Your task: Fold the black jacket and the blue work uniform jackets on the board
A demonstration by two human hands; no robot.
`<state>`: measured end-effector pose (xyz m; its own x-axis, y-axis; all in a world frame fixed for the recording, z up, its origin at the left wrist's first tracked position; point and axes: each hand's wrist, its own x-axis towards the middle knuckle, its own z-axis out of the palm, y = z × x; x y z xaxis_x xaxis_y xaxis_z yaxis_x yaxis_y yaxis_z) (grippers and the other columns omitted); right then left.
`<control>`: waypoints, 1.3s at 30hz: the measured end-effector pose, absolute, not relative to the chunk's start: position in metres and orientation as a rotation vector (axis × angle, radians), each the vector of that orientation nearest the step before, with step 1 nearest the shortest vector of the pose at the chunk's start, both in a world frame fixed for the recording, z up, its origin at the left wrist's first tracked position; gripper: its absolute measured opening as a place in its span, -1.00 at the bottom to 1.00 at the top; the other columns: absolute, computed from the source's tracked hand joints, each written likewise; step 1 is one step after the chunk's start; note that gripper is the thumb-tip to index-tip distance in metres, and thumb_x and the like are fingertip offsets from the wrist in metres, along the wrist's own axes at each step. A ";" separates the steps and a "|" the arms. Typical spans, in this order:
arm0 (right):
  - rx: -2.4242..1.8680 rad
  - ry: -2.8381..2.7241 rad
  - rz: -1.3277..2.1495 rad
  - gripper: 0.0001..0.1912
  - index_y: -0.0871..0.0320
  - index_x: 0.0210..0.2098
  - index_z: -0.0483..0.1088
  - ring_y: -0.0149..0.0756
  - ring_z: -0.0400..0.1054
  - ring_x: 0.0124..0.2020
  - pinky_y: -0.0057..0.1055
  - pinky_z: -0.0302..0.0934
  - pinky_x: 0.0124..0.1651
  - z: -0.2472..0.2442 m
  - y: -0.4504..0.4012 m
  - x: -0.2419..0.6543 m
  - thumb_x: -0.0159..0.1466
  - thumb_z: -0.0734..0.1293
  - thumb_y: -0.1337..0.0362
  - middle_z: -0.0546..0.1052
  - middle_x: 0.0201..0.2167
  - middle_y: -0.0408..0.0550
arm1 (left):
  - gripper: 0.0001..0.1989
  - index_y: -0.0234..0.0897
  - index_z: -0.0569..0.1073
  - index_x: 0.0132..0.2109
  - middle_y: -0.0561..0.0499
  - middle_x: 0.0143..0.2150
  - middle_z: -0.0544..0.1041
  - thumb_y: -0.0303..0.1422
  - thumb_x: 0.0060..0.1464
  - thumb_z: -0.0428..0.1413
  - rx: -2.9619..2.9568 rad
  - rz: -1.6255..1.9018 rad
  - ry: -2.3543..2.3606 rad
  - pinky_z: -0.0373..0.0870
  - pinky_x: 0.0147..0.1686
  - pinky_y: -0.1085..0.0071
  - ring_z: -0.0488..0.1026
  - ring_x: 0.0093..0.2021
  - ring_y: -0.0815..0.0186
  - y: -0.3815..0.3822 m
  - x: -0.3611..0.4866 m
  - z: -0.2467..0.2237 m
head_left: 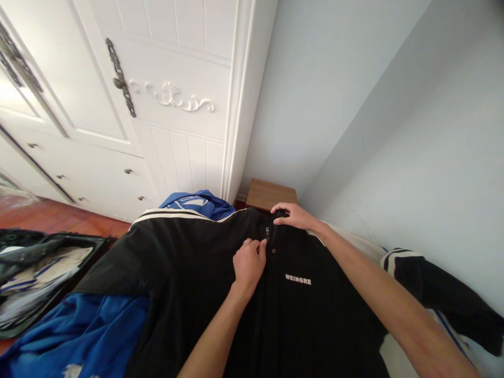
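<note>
A black jacket [208, 268] with cream and black stripes along its shoulders lies spread out in front of me. Small white lettering marks its chest. My left hand [250, 263], with a ring on one finger, pinches the jacket's front edge just below the zipper pull [267, 231]. Up at the collar, my right hand [294, 216] curls its thumb and fingers around the fabric on the right side of the opening. A round snap [273, 251] shows on the placket between the hands and the lettering. The pinched cloth is partly hidden by my left fingertips.
Blue clothing [90, 325] lies under the jacket at left, and more blue cloth [212, 203] sticks out behind it. An open suitcase [43, 278] with folded clothes rests on the reddish floor. A white wardrobe [185, 47], a small wooden surface [271, 194] and a pale wall stand beyond.
</note>
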<state>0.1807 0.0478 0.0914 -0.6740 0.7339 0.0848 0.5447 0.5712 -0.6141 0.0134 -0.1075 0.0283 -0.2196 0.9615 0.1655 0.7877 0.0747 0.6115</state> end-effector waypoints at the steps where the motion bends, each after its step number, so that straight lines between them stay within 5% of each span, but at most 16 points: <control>1: -1.046 -2.432 0.832 -0.68 0.13 -0.13 0.49 -0.21 0.42 -0.09 -0.33 0.23 0.02 0.094 0.042 0.189 0.13 0.44 0.18 0.55 -0.11 -0.06 | -0.60 -0.21 0.52 -0.26 -0.04 -0.21 0.55 -0.19 0.35 -0.14 1.759 0.906 2.100 0.27 -0.33 0.42 0.48 -0.27 0.28 -0.100 0.010 0.036; 7: -1.015 -2.298 0.847 -0.69 0.13 -0.17 0.50 -0.23 0.41 -0.15 -0.33 0.23 -0.02 0.098 0.015 0.212 0.12 0.46 0.14 0.56 -0.16 -0.05 | -0.69 -0.24 0.51 0.04 -0.11 0.04 0.54 -0.37 0.29 -0.07 2.291 0.793 1.810 0.21 0.14 0.30 0.38 0.12 0.17 -0.015 -0.010 0.080; 12: -1.007 -2.201 0.893 -0.65 0.13 -0.12 0.51 -0.18 0.42 -0.12 -0.28 0.24 -0.01 0.090 0.014 0.216 0.12 0.47 0.13 0.56 -0.13 -0.03 | -0.65 -0.14 0.53 0.05 -0.06 0.10 0.55 -0.38 0.14 0.04 2.466 -0.001 1.278 0.26 0.13 0.32 0.44 0.12 0.15 0.049 -0.017 0.081; 16: -1.005 -2.164 0.907 -0.60 0.13 -0.04 0.48 -0.16 0.41 -0.07 -0.24 0.22 0.05 0.082 0.022 0.212 0.15 0.44 0.13 0.55 -0.06 -0.02 | -0.63 -0.23 0.58 -0.01 -0.09 0.02 0.60 -0.38 0.00 0.12 2.382 -0.131 1.224 0.38 -0.02 0.34 0.52 -0.01 0.11 0.068 -0.019 0.075; 21: -1.009 -2.252 0.899 -0.64 0.14 -0.01 0.46 -0.14 0.39 0.00 -0.22 0.18 0.11 0.078 0.034 0.205 0.23 0.36 0.15 0.54 -0.02 -0.01 | -0.60 -0.25 0.60 -0.06 0.00 -0.06 0.63 -0.42 -0.10 0.12 2.254 -0.058 1.196 0.40 -0.09 0.49 0.54 -0.07 0.22 0.074 -0.022 0.079; 30: -1.057 -2.183 0.955 -0.59 0.20 -0.15 0.48 -0.17 0.40 -0.13 -0.30 0.21 -0.03 0.069 0.048 0.196 0.24 0.34 -0.02 0.55 -0.17 -0.03 | -0.62 -0.33 0.59 -0.19 0.05 -0.32 0.60 -0.45 -0.30 0.23 1.745 0.493 1.141 0.44 -0.26 0.44 0.51 -0.29 0.28 0.066 -0.036 0.087; 34: -1.159 -2.043 0.991 -0.55 0.19 -0.30 0.52 -0.20 0.40 -0.25 -0.35 0.19 -0.17 0.067 0.052 0.179 0.19 0.35 -0.11 0.55 -0.33 -0.09 | -0.41 -0.38 0.47 0.05 0.06 -0.33 0.54 -0.53 -0.26 0.19 1.926 0.724 1.135 0.44 -0.21 0.41 0.48 -0.31 0.33 0.061 -0.029 0.081; 39: -1.096 -1.895 1.103 -0.69 0.18 -0.36 0.57 -0.25 0.40 -0.32 -0.36 0.20 -0.20 0.064 0.055 0.164 0.11 0.42 0.04 0.57 -0.40 -0.10 | -0.29 -0.31 0.33 0.22 -0.03 -0.13 0.53 -0.46 -0.16 0.22 2.158 0.874 1.107 0.45 -0.11 0.34 0.49 -0.24 0.31 0.050 -0.030 0.077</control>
